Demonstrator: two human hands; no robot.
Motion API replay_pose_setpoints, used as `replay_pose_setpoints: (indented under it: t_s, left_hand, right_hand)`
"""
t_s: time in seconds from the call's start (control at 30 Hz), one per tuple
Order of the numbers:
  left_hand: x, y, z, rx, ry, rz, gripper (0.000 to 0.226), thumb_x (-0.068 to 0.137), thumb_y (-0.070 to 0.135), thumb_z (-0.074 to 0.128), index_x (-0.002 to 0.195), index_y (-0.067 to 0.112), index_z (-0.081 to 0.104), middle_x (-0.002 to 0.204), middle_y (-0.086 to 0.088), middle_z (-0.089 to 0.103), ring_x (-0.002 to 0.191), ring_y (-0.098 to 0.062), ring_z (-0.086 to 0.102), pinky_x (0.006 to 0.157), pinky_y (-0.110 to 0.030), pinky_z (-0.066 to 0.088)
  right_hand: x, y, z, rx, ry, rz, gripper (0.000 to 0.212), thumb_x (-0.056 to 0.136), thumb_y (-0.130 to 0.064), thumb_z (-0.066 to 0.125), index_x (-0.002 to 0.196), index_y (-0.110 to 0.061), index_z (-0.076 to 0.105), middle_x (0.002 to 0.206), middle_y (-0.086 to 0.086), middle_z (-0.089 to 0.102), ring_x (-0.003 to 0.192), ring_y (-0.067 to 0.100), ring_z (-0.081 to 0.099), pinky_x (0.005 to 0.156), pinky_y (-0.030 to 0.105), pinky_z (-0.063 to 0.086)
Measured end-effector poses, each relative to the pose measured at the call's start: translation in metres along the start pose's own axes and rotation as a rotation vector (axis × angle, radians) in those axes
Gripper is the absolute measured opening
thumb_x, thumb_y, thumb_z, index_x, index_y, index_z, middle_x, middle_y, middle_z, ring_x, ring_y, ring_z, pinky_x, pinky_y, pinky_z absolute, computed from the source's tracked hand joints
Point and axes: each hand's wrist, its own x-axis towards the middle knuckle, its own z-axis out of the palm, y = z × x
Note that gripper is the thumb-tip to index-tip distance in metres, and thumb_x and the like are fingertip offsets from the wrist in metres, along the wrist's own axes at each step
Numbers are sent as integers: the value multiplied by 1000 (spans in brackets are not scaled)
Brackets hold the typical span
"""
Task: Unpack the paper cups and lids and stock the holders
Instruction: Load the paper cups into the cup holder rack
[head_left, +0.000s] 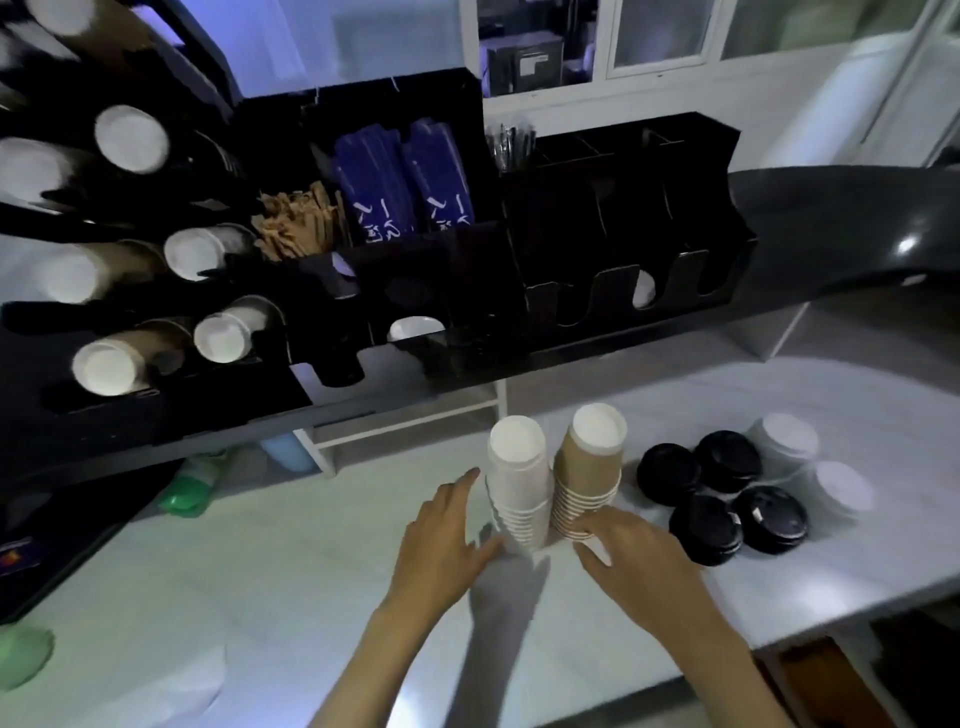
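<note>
Low in the middle of the frame, two stacks of paper cups are stood upside down on the white bench (260, 571), their long axes upright and their bases turned up toward the camera. The white cup stack (518, 483) is set just beside the brown cup stack (589, 478), the two leaning slightly apart at the top. The left hand (441, 530) is laid against the white stack with fingers nearly straight; the right hand (628, 545) is curled at the foot of the brown stack, though whether it is gripped cannot be told, since motion blur hides the fingertips. To the right, black lids (722, 499) and white lids (810, 467) are piled flat on the bench. At upper left, the black cup holder (171, 332) is seen with cup bases pointing outward, its left edge cut off by the frame.
</note>
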Motion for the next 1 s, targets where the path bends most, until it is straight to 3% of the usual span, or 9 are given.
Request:
replay_pose_setpoints:
  t_s: [0.07, 0.17, 0.4, 0.57, 0.63, 0.7, 0.77, 0.87, 1.0]
  left_hand:
    - [9, 11, 15, -398, 9, -104, 89, 83, 46, 84, 152, 44, 29, 157, 12, 41, 138, -14, 47, 108, -30, 45]
    - [21, 29, 34, -676, 40, -173, 91, 74, 31, 94, 137, 55, 33, 145, 28, 45, 131, 2, 50, 96, -11, 46]
    - [39, 47, 44, -720, 172, -221, 91, 68, 31, 98, 134, 49, 38, 134, 29, 54, 119, 6, 58, 89, -14, 52]
    - [23, 25, 36, -787, 307, -335, 99, 67, 24, 98, 145, 31, 38, 133, 11, 60, 120, -10, 61, 93, -27, 57]
    - [7, 13, 28, -899, 361, -402, 101, 60, 33, 98, 144, 28, 41, 133, 3, 62, 119, -16, 63, 98, -39, 59]
    - [-10, 3, 17, -1034, 411, -463, 104, 54, 41, 97, 142, 26, 45, 132, -3, 65, 118, -23, 66, 98, -47, 60]
    - [-26, -6, 6, -1154, 439, -490, 96, 53, 40, 96, 137, 25, 51, 130, -7, 69, 114, -25, 70, 92, -47, 62]
    - [-45, -18, -11, -1296, 411, -515, 90, 58, 32, 94, 138, 19, 52, 131, -11, 69, 115, -28, 71, 86, -43, 62]
    - [-62, -24, -39, -1402, 393, -528, 81, 62, 24, 90, 134, 10, 54, 126, -15, 72, 110, -32, 72, 79, -40, 61]
  right_hand:
    - [3, 8, -2, 35, -24, -28, 21, 97, -37, 63, 116, -38, 69, 114, -16, 71, 103, 13, 68, 77, 34, 57]
    - [8, 19, -3, 90, -68, -35, 18, 96, -41, 60, 112, -40, 66, 106, -19, 70, 98, 9, 68, 77, 33, 56]
    - [20, 37, -3, 196, -125, -53, 19, 93, -43, 59, 110, -42, 68, 90, -26, 65, 87, 0, 65, 74, 27, 56]
    - [31, 24, 0, 366, -200, -128, 14, 97, -34, 62, 109, -32, 67, 73, -15, 59, 71, 5, 58, 70, 31, 56]
    - [37, 11, 4, 430, -229, -177, 21, 97, -30, 61, 118, -30, 65, 77, -15, 60, 76, 8, 61, 75, 32, 57]
    - [44, -6, 10, 456, -239, -229, 33, 98, -31, 60, 131, -33, 60, 96, -19, 66, 89, 5, 64, 84, 27, 56]
    - [54, -23, 21, 417, -219, -319, 44, 98, -49, 57, 140, -37, 53, 124, -17, 66, 110, 2, 61, 96, 28, 53]
    - [65, -57, 25, 373, -320, -401, 76, 86, -84, 49, 152, -52, 30, 146, -26, 43, 133, -2, 42, 110, 30, 43]
    - [69, -103, 21, 416, -371, -387, 93, 70, -87, 67, 147, -48, 33, 139, -25, 53, 119, 7, 57, 99, 33, 52]
